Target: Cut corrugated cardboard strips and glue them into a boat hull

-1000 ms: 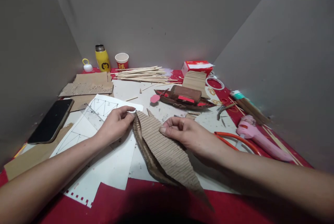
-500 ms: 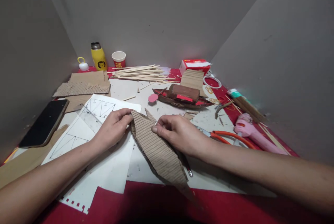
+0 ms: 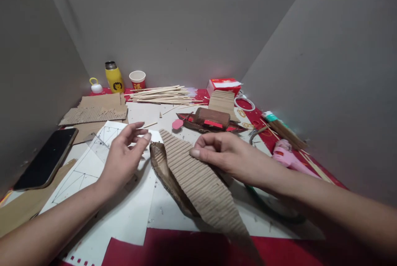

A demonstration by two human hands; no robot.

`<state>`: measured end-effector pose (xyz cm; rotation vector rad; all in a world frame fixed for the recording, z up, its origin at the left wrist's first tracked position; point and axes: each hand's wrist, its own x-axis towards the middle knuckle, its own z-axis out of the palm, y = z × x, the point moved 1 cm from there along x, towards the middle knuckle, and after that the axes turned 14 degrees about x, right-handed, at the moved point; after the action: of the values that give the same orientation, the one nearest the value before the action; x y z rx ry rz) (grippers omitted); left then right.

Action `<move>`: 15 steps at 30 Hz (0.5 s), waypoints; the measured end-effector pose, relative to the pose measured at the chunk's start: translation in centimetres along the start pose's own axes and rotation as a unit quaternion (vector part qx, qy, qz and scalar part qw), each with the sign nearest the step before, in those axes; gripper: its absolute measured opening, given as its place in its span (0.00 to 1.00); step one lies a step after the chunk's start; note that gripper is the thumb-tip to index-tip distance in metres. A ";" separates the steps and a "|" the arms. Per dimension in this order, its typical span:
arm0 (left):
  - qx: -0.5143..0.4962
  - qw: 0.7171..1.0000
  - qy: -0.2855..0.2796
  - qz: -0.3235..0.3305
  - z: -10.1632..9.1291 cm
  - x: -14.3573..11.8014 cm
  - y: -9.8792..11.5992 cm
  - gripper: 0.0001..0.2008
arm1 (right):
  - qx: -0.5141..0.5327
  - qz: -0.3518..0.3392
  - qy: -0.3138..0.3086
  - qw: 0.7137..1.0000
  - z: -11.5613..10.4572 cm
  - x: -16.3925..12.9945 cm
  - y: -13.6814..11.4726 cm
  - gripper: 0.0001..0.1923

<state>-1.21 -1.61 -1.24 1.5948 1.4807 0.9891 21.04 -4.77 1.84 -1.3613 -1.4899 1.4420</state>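
Our right hand (image 3: pixel 223 154) pinches a pointed corrugated cardboard strip (image 3: pixel 198 183), lifted over a half-formed brown hull (image 3: pixel 166 173) just in front of the finished model boat (image 3: pixel 211 120). Our left hand (image 3: pixel 124 156) hovers spread beside it. We judge the hull shaped but its covering not yet attached.

One view only, head-worn, looking forward and down over a cluttered table (image 3: pixel 186 241) set in a grey corner. Close range: both forearms enter from the bottom edge, left hand (image 3: pixel 124 156) and right hand (image 3: pixel 221 154) near mid-frame, the corrugated piece (image 3: pixel 198 183) just below them. Far end of the table reaches the back wall, where the bottle (image 3: pixel 113 77) and cup (image 3: pixel 137 80) stand. Wide lens, edges bowed; side walls fill both flanks. No second view to overlap.
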 end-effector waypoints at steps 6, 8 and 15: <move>-0.121 0.967 -0.222 -0.018 0.5 -3.0 2.7 0.18 | 0.184 -0.049 -0.035 0.981 1.3 -3.1 -1.8 0.17; -0.159 0.940 -0.297 -0.047 0.8 -3.6 3.1 0.15 | 0.139 -0.079 -0.060 0.985 0.6 -3.9 -1.8 0.15; -0.222 0.964 -0.122 -0.085 0.7 -1.5 5.2 0.09 | -0.446 0.003 0.137 0.884 -7.5 -10.5 5.6 0.10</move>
<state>1.56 -3.45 3.05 1.1951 1.1103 0.9115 32.05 -13.32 -0.02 -1.9775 -2.0369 0.4724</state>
